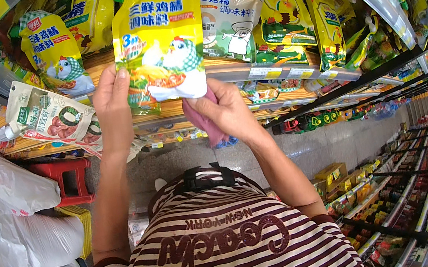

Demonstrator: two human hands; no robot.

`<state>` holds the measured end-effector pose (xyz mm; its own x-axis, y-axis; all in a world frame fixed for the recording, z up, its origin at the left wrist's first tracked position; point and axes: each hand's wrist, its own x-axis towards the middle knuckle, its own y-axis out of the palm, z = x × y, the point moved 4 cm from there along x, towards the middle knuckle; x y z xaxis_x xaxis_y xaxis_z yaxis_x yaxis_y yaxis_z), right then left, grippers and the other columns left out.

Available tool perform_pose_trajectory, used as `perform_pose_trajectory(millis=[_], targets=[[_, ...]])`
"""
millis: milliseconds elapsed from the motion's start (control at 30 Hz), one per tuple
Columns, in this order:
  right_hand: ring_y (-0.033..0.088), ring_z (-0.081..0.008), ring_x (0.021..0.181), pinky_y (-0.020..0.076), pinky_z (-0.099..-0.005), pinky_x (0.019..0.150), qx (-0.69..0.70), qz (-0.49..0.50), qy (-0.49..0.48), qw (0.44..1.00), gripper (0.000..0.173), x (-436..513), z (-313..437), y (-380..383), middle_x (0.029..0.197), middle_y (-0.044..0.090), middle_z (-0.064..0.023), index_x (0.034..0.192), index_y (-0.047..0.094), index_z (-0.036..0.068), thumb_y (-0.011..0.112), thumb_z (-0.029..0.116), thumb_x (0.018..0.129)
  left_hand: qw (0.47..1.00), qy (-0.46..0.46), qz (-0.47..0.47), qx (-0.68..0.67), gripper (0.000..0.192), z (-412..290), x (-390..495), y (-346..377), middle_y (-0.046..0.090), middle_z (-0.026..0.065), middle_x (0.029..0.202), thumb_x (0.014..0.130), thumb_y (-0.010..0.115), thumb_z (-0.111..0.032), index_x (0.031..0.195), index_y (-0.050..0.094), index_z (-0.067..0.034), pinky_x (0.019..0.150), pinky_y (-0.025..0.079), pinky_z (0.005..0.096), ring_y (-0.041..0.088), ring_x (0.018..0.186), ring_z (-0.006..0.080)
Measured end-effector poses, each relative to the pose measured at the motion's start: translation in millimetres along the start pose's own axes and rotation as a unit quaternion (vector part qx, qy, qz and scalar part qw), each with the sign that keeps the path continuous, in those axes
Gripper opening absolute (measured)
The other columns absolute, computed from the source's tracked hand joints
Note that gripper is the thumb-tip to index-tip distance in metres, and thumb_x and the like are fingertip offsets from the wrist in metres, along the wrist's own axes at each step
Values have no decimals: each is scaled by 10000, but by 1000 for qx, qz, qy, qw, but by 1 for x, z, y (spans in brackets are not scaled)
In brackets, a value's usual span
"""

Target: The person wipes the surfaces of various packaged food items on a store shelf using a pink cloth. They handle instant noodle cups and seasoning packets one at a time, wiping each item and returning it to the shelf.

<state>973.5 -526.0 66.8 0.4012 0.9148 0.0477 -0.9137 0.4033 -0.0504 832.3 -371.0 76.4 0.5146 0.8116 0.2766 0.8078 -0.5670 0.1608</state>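
Observation:
A yellow-and-green seasoning pouch [161,49] with a cartoon chicken printed on it is held upright before the shelf. My left hand [111,93] grips its lower left edge, thumb on the front face. At the lower right corner, my right hand [226,108] pinches the pouch and also holds a crumpled mauve cloth [206,124]. A matching pouch [57,58] stands on the shelf to the left. Just right of the held pouch is a grey-and-beige mushroom seasoning pouch [230,16]. A pale spouted pouch [52,116] leans out over the shelf edge near my left forearm.
More yellow pouches [285,11] fill the wooden shelf, which has a price-tag rail [267,71] along its front. At the lower left are a red plastic stool [73,178] and stuffed white plastic bags [38,239]. Another shelf of jars [391,201] lines the aisle at right.

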Motion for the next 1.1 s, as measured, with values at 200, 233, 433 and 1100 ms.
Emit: perform_pose_trajectory(millis=[200, 233, 433, 1100], targets=[[566, -63, 748, 481, -249, 669, -30, -42, -16, 999, 211, 34, 19, -9, 848, 667, -21, 1060, 644, -34, 625, 149, 958, 988, -25, 46, 143, 461, -8, 25, -1, 630, 63, 1182, 1038, 504, -248, 1394, 471, 44, 762, 492, 264, 569, 961, 88], [561, -70, 697, 476, -255, 631, -44, -44, -27, 998, 187, 39, 22, -10, 798, 656, -24, 1018, 636, -35, 613, 141, 958, 983, -10, 44, 175, 474, -8, 30, -1, 625, 68, 1187, 1034, 512, -254, 1400, 463, 44, 762, 497, 267, 568, 965, 91], [556, -104, 548, 470, -295, 532, -83, -68, -72, 992, 163, 46, 27, -8, 650, 625, -50, 861, 600, -38, 577, 103, 941, 936, 56, 52, 344, 499, -7, 46, -5, 594, 205, 1064, 991, 551, -227, 1379, 442, 67, 826, 461, 401, 581, 902, 301], [673, -432, 714, 529, -503, 691, -478, -34, -65, 875, 316, 76, 50, 1, 703, 664, -250, 841, 653, -38, 607, 271, 890, 808, 340, 46, 480, 490, -28, 28, 10, 531, 208, 1318, 909, 687, -207, 1333, 541, -7, 1021, 407, 442, 527, 1180, 381]])
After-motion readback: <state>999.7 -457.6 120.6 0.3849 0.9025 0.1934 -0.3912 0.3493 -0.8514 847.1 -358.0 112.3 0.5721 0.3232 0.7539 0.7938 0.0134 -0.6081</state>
